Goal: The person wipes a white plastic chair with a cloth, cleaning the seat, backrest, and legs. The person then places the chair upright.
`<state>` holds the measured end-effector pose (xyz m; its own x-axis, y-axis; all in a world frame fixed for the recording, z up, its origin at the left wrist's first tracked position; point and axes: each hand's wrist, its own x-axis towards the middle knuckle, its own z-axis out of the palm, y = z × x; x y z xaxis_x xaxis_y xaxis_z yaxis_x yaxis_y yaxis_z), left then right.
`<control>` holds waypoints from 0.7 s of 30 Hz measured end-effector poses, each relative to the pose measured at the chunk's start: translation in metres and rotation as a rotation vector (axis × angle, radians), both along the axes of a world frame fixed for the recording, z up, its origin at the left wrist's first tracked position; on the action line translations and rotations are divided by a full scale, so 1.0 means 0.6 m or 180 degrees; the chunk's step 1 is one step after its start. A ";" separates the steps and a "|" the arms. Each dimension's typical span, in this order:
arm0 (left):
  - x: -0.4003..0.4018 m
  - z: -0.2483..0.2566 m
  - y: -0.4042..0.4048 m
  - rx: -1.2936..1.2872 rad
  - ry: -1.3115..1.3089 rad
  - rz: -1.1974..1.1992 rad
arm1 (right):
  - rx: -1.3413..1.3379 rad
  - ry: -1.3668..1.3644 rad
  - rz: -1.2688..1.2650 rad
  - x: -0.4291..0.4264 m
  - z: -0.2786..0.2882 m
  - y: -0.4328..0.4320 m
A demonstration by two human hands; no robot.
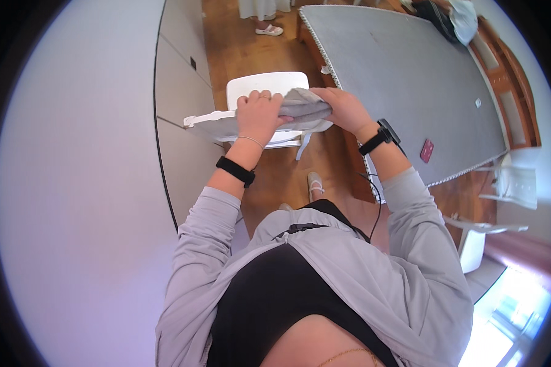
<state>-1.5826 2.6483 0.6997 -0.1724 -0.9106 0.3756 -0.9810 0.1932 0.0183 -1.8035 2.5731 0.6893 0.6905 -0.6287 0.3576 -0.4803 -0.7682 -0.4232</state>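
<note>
A bunched grey cloth [305, 110] is held up in front of me between both hands. My left hand [259, 110] grips its left part, fingers curled over the top and thumb along the near side. At the other end, my right hand [344, 108] pinches the folded cloth, its fingertips partly hidden behind the folds. A grey panel with a white edge [211, 120] extends left from beneath my left hand; whether it belongs to the same cloth I cannot tell. Just beyond and below stands a white chair [266, 85], partly covered by the hands and cloth.
To the right is a large table with a grey, white-trimmed cover [395, 69], bearing a pink phone-like object [426, 150]. White chairs [514, 186] stand at the far right. Pale panels [179, 91] line the left. Another person's foot [269, 30] shows ahead on the wooden floor.
</note>
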 end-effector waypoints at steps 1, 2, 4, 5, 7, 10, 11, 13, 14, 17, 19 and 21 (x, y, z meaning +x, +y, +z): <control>-0.002 0.000 -0.005 -0.0002 0.0004 -0.0003 | -0.0042 -0.0044 -0.0019 -0.001 -0.003 -0.001; -0.004 0.000 -0.007 0.0056 -0.0036 0.0017 | -0.0083 -0.0087 -0.0034 -0.003 -0.004 -0.003; -0.005 0.012 -0.011 0.0185 -0.0092 0.0030 | -0.0055 -0.0104 0.0016 0.001 0.004 -0.011; -0.005 0.016 -0.012 0.0255 -0.0121 0.0049 | 0.0150 -0.0123 0.0026 -0.001 0.009 -0.005; -0.002 0.019 -0.013 0.0338 -0.0027 -0.0028 | 0.0520 -0.0155 0.0096 0.002 0.034 0.001; 0.000 0.005 0.001 0.0420 0.0074 -0.0041 | 0.1398 -0.0136 0.0704 -0.013 0.052 0.009; 0.003 -0.004 0.010 0.0382 0.0086 -0.0032 | 0.1889 -0.0173 0.0930 -0.014 0.060 0.015; -0.004 -0.005 0.012 0.0283 0.0209 -0.0112 | 0.2255 0.0149 0.0781 -0.025 0.054 0.000; -0.007 -0.007 0.014 0.0236 0.0299 -0.0171 | 0.1899 0.0333 0.0663 -0.034 0.032 -0.001; 0.007 -0.039 0.057 -0.0069 0.0426 -0.0408 | 0.0771 0.0047 0.0372 -0.040 0.017 0.033; 0.021 -0.075 0.089 -0.0340 0.0520 -0.0674 | -0.0351 0.0102 0.0118 -0.043 0.030 0.076; 0.029 -0.091 0.110 -0.0640 0.0669 -0.1043 | -0.0564 -0.0138 0.0303 -0.061 -0.010 0.109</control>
